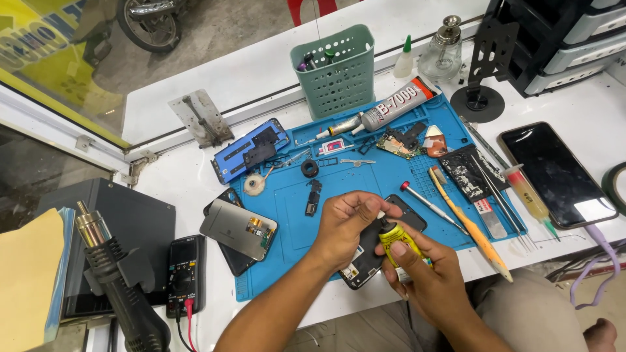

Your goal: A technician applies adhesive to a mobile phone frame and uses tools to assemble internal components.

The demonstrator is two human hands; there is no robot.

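— while the right hand (417,270) wraps round that small yellow glue tube (393,242), where's its nozzle pointing?

— up and away from the person, tilted toward the left hand (345,225). the tube's long axis runs from the right palm up-left to the left fingertips, which are pinched at the tube's dark tip, so both hands are closed on it: right round the body, left at the nozzle end.

— and the phone?

— a dark opened phone body (368,257) lies right under both hands on the blue work mat (287,215), its long axis slanting from near the left wrist up toward the right, past the hands. whether the left hand's heel rests on it, i cannot tell.

— which hand is nearer to it?

— the left one sits lower over it; the right hangs at the bench's near edge, just off the mat.

— what's around?

— to the right of the hands, a red-tipped screwdriver (427,203), then a yellow-handled brush (469,228), tweezers (499,192) and a syringe (531,199), with a black-screened phone (557,173) further right on the white bench (195,169). to the left, a grey screen assembly (238,228) on the mat's edge, a multimeter (184,270) and a hot-air gun (120,287) beyond. far side of the hands: a blue phone frame (251,148), a big grey glue tube (398,104), a green basket (336,70) and a glass bottle (443,52).
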